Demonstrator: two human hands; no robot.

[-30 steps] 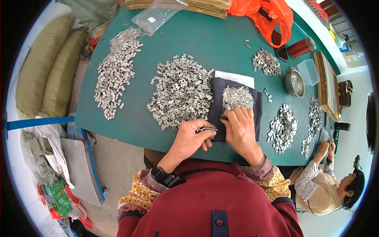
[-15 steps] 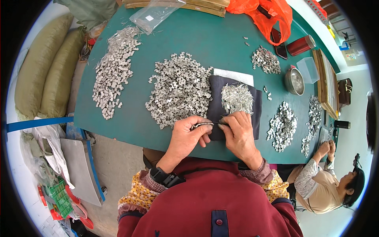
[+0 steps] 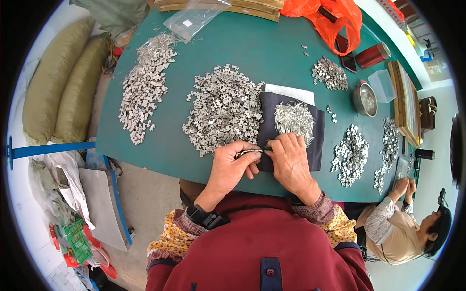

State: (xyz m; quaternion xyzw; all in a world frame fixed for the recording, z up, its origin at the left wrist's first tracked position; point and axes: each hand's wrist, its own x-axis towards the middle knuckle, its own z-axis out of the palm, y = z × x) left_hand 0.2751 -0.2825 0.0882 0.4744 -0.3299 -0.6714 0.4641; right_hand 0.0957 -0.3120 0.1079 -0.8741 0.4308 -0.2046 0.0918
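My left hand (image 3: 228, 167) is closed on a short dark strip with small metal links (image 3: 246, 152); most of it is hidden by my fingers. The thumb and fingertips of my right hand (image 3: 293, 162) are pinched together at the strip's right end. What they hold there is too small to make out. Just beyond my right hand, a heap of thin silver pins (image 3: 294, 118) lies on a folded dark cloth (image 3: 317, 140). A white pad (image 3: 296, 93) shows from under the cloth's far edge. To the left spreads a big pile of small cross-shaped metal pieces (image 3: 222, 114).
On the green table (image 3: 252, 41) are another long pile of pieces (image 3: 143, 97), smaller piles (image 3: 350, 156) at right, a metal bowl (image 3: 365, 100), a red canister (image 3: 373, 55) and an orange-red plastic bag (image 3: 340, 24). A co-worker (image 3: 398, 233) sits at the right edge.
My right hand has shifted slightly left, and its fingertips now meet the strip's end close to my left hand. The left hand keeps its hold. The whole view has shifted slightly.
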